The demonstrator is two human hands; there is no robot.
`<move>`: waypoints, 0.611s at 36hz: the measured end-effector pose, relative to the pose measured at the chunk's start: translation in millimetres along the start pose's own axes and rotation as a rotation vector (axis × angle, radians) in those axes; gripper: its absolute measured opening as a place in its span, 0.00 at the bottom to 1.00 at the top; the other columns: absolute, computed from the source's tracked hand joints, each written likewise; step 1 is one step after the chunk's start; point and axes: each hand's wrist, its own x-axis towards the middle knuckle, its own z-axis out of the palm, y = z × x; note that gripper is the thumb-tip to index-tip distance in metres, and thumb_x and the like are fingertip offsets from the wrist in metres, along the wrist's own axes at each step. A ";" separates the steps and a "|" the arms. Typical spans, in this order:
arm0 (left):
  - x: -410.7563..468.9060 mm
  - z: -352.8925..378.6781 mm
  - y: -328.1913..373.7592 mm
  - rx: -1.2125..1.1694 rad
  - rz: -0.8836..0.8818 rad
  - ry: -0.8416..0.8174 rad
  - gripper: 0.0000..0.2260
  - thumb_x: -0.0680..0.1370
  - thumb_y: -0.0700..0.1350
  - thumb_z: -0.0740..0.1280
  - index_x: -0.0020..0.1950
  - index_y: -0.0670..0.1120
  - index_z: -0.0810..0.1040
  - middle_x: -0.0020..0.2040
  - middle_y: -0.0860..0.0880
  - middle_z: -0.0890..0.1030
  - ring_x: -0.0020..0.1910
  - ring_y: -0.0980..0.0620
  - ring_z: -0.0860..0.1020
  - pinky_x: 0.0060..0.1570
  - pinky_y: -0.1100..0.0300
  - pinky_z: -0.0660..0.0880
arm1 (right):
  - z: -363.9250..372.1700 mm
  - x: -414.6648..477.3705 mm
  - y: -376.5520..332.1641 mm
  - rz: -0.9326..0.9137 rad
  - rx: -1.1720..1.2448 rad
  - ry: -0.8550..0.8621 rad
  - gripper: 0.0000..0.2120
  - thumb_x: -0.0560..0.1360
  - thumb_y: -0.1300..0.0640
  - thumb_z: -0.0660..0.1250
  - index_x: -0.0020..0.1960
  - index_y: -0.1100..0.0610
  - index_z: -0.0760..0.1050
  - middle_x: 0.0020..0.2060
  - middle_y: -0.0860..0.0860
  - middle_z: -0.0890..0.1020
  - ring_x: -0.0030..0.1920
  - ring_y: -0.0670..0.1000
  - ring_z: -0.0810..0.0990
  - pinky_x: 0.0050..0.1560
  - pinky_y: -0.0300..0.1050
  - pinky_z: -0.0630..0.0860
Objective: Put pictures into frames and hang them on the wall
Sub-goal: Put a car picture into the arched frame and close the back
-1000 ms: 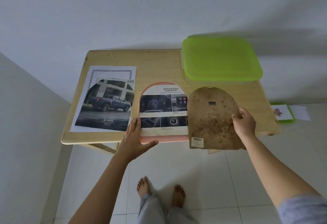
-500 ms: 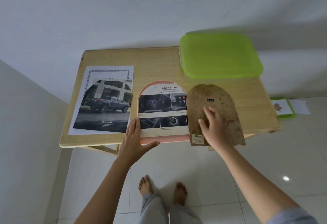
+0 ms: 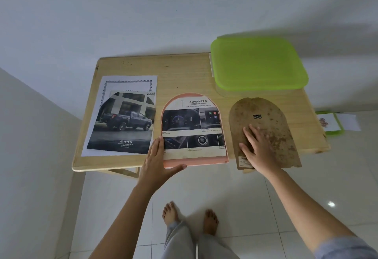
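Note:
A pink arched picture frame (image 3: 194, 161) lies flat on the wooden table (image 3: 184, 74), with a cut car-brochure picture (image 3: 192, 123) laid in it. My left hand (image 3: 157, 164) braces its lower left corner, fingers straight along the side and thumb along the bottom edge. To the right lies the brown, stained arched backing board (image 3: 266, 111), its lower end hanging over the table's front edge. My right hand (image 3: 257, 148) rests flat on the lower half of the board, fingers spread.
A truck picture (image 3: 124, 123) lies on a bordered white sheet (image 3: 131, 81) at the table's left. A green-lidded box (image 3: 257, 64) stands at the back right against the wall. On the floor to the right lie a green frame (image 3: 329, 123) and a white paper (image 3: 347, 121).
My right hand left the backing board's right edge and now lies flat on its lower middle. The board sits slightly apart from the frame. My left hand has stayed at the frame's corner.

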 end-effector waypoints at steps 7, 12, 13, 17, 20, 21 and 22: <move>-0.5 -0.8 0.9 -0.017 0.004 -0.002 0.53 0.62 0.72 0.61 0.76 0.49 0.39 0.78 0.51 0.44 0.76 0.49 0.47 0.71 0.45 0.57 | 5.2 2.1 -15.2 -0.001 -0.010 -0.021 0.27 0.78 0.49 0.59 0.75 0.52 0.56 0.76 0.51 0.53 0.76 0.53 0.46 0.72 0.56 0.39; -1.6 -2.5 -4.0 0.008 0.002 0.002 0.53 0.63 0.73 0.61 0.76 0.49 0.39 0.77 0.51 0.44 0.76 0.48 0.47 0.71 0.45 0.57 | 12.9 8.0 -31.9 -0.010 -0.024 -0.020 0.25 0.79 0.51 0.58 0.74 0.52 0.57 0.76 0.52 0.53 0.76 0.54 0.46 0.73 0.54 0.40; -1.4 -2.6 -5.2 0.011 0.000 0.003 0.53 0.63 0.73 0.61 0.76 0.49 0.40 0.77 0.51 0.44 0.76 0.48 0.48 0.71 0.45 0.57 | 13.2 9.1 -35.3 0.003 0.003 -0.005 0.24 0.79 0.53 0.58 0.74 0.53 0.59 0.75 0.52 0.55 0.76 0.54 0.47 0.73 0.53 0.41; -2.4 -3.4 -4.1 0.011 0.009 0.007 0.52 0.63 0.73 0.60 0.76 0.48 0.40 0.77 0.50 0.45 0.76 0.48 0.47 0.71 0.45 0.58 | 13.9 4.7 -59.6 0.050 0.229 0.116 0.21 0.79 0.59 0.59 0.71 0.60 0.64 0.72 0.56 0.62 0.73 0.54 0.58 0.72 0.47 0.55; -3.6 -3.4 -1.1 0.003 0.003 0.017 0.52 0.64 0.72 0.60 0.76 0.48 0.40 0.77 0.50 0.45 0.76 0.48 0.47 0.71 0.46 0.57 | 23.3 -5.5 -86.4 0.029 0.267 0.134 0.21 0.79 0.59 0.58 0.71 0.61 0.63 0.71 0.55 0.64 0.72 0.52 0.60 0.72 0.44 0.57; -3.5 -3.1 -0.8 0.002 0.001 0.022 0.51 0.64 0.72 0.61 0.76 0.48 0.41 0.77 0.50 0.45 0.76 0.48 0.48 0.71 0.46 0.58 | 28.4 -8.7 -95.0 0.009 0.263 0.126 0.21 0.79 0.58 0.58 0.72 0.60 0.62 0.72 0.54 0.63 0.73 0.52 0.59 0.73 0.44 0.55; -3.0 -2.5 -1.5 0.005 -0.001 0.025 0.51 0.65 0.71 0.61 0.76 0.48 0.41 0.77 0.51 0.45 0.76 0.48 0.48 0.71 0.46 0.58 | 33.9 -11.3 -102.3 -0.004 0.255 0.116 0.22 0.80 0.58 0.57 0.72 0.60 0.61 0.73 0.54 0.62 0.74 0.51 0.57 0.73 0.42 0.53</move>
